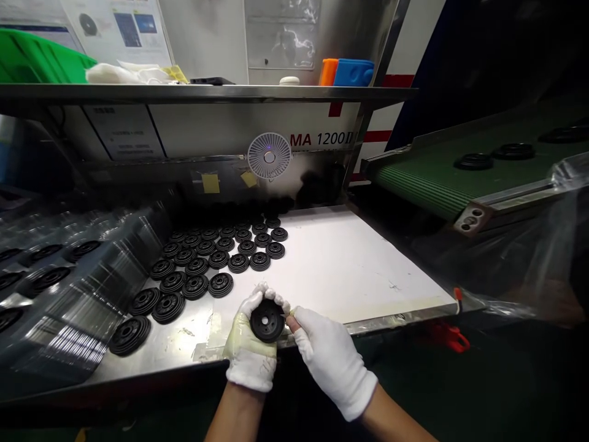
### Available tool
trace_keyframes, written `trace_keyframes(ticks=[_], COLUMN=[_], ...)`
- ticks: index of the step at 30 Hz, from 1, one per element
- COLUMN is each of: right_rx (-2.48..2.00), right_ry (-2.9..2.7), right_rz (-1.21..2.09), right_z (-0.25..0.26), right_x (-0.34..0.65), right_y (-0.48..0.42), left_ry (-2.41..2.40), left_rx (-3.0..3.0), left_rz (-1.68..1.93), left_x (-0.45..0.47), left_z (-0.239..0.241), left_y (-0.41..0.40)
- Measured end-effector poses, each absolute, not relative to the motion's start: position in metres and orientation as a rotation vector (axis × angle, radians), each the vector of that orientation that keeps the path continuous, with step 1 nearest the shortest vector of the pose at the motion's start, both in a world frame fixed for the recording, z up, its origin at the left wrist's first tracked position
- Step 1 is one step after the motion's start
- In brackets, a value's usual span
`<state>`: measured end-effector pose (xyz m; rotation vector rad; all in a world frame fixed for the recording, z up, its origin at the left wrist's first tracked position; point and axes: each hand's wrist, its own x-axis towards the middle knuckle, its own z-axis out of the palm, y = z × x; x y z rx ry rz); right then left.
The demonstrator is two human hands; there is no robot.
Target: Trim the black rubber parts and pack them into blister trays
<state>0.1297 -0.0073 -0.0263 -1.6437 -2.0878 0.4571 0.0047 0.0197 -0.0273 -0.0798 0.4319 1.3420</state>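
Observation:
My left hand (248,350), in a white glove with a yellowish palm, is closed around a round black plastic wheel (267,320) with a hub hole in its middle. Its flat face is turned up toward me, above the table's front edge. Against the right rim of that wheel is my right hand (329,356), also gloved, with thumb and forefinger pinched together and a bare thumb tip showing. Something thin may stick out of the pinch, but it is too small to make out. Several similar stepped black wheels (196,286) lie in loose rows on the table to the left.
Stacked clear plastic trays (105,276) holding black wheels stand at the left. A green conveyor belt (423,181) carries several wheels at the right. White sheeting (340,258) covers the table's right part. Above runs a metal shelf (207,93); a small fan (269,156) hangs below it.

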Motion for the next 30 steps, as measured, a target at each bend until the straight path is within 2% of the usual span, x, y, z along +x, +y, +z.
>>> trace_keyframes(ticks=[12, 16, 21, 26, 30], right_rx=[-1.612, -1.601, -1.53, -1.638, -1.649], right_ry=[-2.036, -2.015, -2.02, -2.043, -2.039], right_rz=[0.495, 0.557, 0.639, 0.407, 0.383], right_z=[-0.039, -0.037, -0.029, -0.031, -0.038], right_x=[0.112, 0.116, 0.123, 0.123, 0.116], right_y=[-0.019, -0.02, -0.014, -0.008, -0.016], left_ry=[0.49, 0.631, 0.567, 0.492, 0.497], left_rx=[-0.157, -0.022, 0.06, -0.056, -0.132], left_rz=[1.547, 1.432, 1.362, 1.244, 1.371], left_x=[0.011, 0.006, -0.003, -0.003, 0.003], left_z=[-0.025, -0.028, -0.032, -0.028, -0.025], left_y=[0.027, 0.024, 0.019, 0.021, 0.024])
